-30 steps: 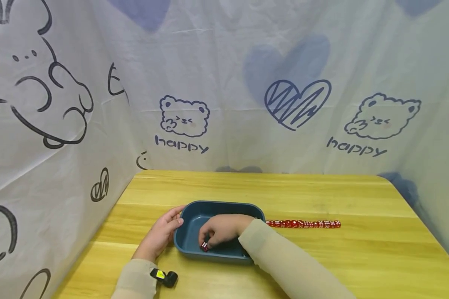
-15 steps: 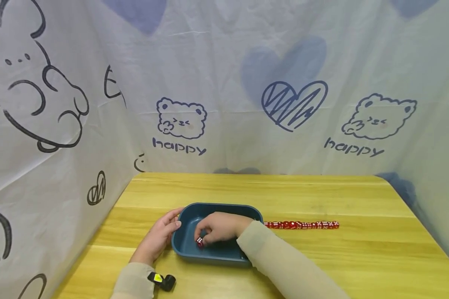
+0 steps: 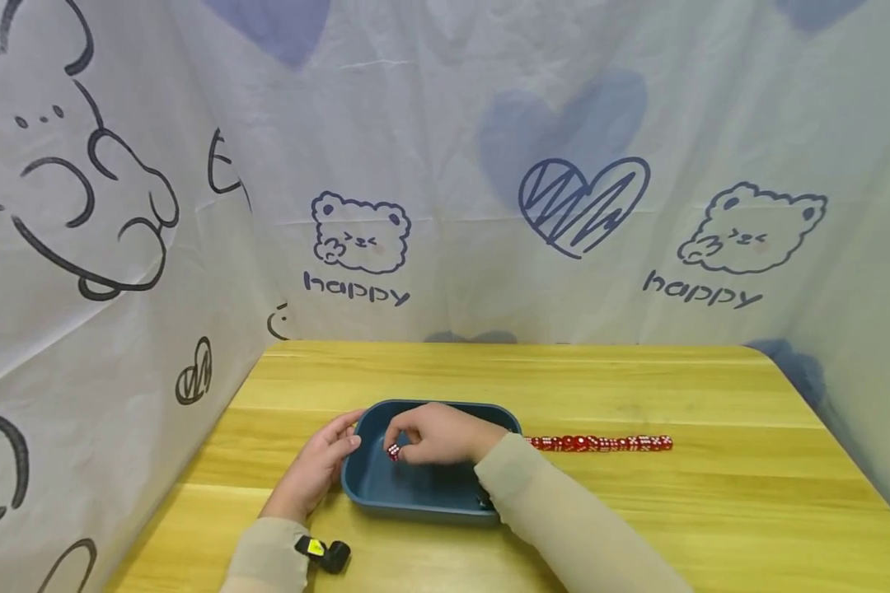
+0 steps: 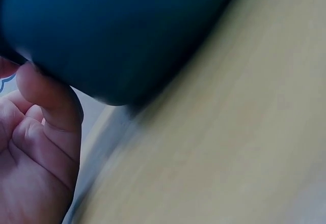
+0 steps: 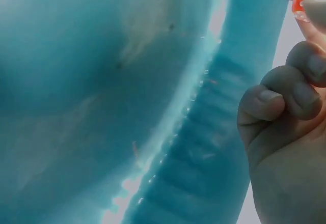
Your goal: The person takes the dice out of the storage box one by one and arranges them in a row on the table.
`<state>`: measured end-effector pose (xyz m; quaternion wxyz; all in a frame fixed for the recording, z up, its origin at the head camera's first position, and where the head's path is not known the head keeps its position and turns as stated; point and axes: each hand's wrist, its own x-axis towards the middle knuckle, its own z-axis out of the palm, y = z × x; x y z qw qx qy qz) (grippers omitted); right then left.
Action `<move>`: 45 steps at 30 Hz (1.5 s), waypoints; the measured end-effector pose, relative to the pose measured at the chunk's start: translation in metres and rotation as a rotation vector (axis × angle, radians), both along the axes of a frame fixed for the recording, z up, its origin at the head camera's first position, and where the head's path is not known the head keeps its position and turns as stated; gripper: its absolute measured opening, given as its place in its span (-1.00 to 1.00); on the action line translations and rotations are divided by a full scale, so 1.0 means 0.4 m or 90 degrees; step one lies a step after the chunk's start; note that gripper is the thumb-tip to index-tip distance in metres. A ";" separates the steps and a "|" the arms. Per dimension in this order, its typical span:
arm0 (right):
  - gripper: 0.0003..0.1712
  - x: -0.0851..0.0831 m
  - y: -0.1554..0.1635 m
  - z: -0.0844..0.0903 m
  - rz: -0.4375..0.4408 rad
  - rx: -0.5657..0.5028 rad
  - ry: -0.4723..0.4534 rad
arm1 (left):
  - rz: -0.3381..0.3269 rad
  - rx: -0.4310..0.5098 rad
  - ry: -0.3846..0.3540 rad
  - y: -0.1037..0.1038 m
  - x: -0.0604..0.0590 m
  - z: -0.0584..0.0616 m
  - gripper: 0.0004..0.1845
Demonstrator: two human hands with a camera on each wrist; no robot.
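Head view: right hand (image 3: 437, 434) pinching red die (image 3: 393, 451) above blue tray (image 3: 423, 494) on counter (image 3: 638, 511); left hand (image 3: 317, 469), fingers relaxed, against tray's left wall.
Left wrist: thumb touching tray (image 4: 117, 35).
Right wrist: die (image 5: 301, 5) at fingertips (image 5: 310, 79).

A row of red dice (image 3: 601, 444) lies on the wooden table (image 3: 638, 511) before a printed curtain (image 3: 489, 165).

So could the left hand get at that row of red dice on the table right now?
Probably not easily: the left hand rests on the blue tray, and tray and right hand lie between it and the dice row.
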<state>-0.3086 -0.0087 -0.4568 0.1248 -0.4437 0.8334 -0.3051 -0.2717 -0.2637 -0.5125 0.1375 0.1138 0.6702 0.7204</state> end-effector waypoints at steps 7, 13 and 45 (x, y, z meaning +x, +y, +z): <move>-0.80 0.009 0.007 0.034 -0.027 -0.017 -0.019 | 0.008 -0.001 -0.007 0.002 0.000 -0.002 -0.40; -0.80 0.019 0.031 0.069 -0.028 -0.010 0.007 | 0.011 0.004 -0.002 0.001 0.002 -0.004 -0.41; -0.77 0.049 0.416 0.096 -0.216 0.037 0.033 | 0.093 -0.049 -0.011 0.014 0.010 0.013 -0.47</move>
